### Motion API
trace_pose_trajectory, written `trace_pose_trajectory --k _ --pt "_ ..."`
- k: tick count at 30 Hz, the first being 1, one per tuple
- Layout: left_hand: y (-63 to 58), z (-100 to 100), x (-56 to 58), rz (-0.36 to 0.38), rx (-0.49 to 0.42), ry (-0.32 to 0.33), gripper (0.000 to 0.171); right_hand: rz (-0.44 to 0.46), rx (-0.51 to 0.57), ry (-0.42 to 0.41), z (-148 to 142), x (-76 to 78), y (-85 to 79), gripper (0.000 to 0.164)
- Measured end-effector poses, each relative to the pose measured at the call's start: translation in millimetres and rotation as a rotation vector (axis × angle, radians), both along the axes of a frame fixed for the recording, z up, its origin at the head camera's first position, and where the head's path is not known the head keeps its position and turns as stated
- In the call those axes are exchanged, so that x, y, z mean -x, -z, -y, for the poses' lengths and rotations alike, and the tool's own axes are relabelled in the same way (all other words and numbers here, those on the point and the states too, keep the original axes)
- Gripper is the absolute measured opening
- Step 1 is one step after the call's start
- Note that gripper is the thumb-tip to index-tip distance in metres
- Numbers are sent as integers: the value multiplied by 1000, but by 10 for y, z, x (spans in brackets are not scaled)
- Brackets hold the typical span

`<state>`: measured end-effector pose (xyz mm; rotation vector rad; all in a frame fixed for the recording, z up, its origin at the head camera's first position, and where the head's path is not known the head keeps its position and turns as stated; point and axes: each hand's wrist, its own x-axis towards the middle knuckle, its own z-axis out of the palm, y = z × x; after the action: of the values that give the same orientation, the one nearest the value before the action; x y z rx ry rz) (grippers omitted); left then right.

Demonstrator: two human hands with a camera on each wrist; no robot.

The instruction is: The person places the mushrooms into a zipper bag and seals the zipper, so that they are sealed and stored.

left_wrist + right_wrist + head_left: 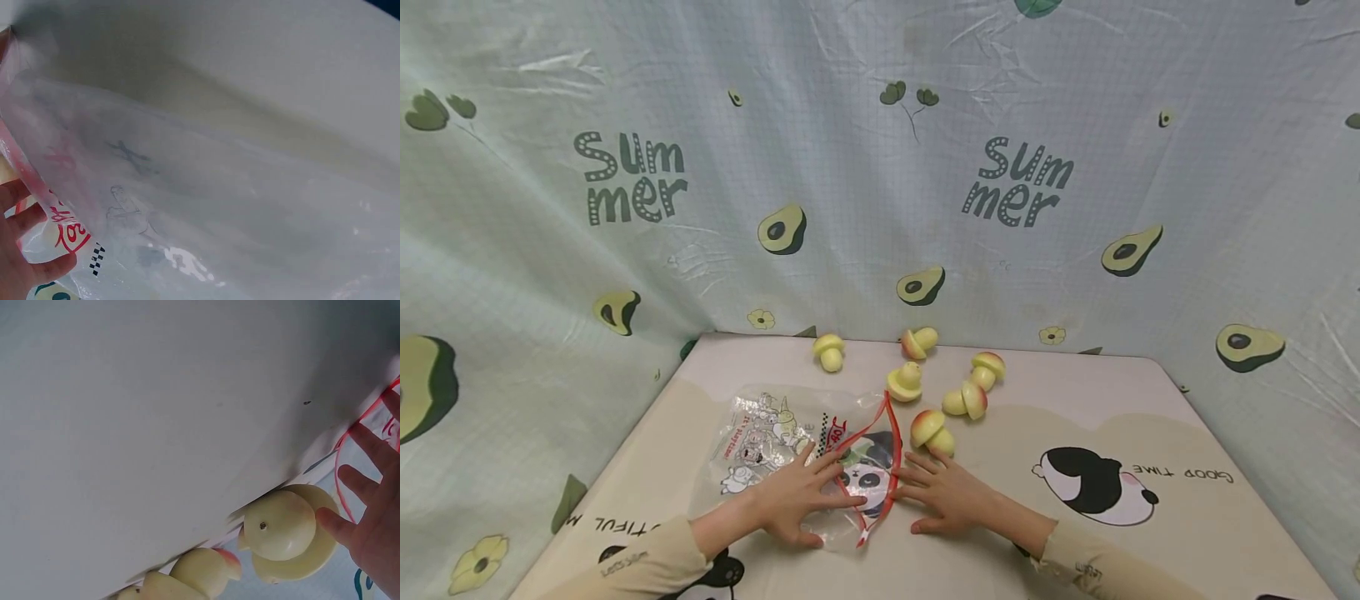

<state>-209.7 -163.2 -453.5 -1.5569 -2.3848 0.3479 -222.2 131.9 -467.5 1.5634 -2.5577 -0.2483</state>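
Observation:
A clear plastic zip bag (756, 458) with a red zip edge (897, 450) and printed cartoon figures lies flat on the table, its mouth spread apart on the right. My left hand (801, 500) rests on the bag with spread fingers, fingertips at the near red strip. From the other side, my right hand (943, 493) has its straight fingertips at the far strip. Just beyond that hand lies a yellow toy mushroom (932, 433) with a reddish cap; in the right wrist view a finger overlaps this mushroom (281, 525). Neither hand grips anything.
Several more toy mushrooms lie behind the bag, among them one by the back edge (829, 352), one standing on its cap (905, 382) and one on its side (966, 401). A curtain (850, 167) printed with avocados hangs along the table's back and sides.

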Motion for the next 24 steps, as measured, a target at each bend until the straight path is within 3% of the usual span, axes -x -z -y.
trace_pose_trajectory --k 12,24 --pt "-41 -13 -8 -67 73 90 62 12 -13 6 1 -15 -14 51" --pt "-63 -5 -36 10 86 44 57 25 -2 7 -15 9 6 51"
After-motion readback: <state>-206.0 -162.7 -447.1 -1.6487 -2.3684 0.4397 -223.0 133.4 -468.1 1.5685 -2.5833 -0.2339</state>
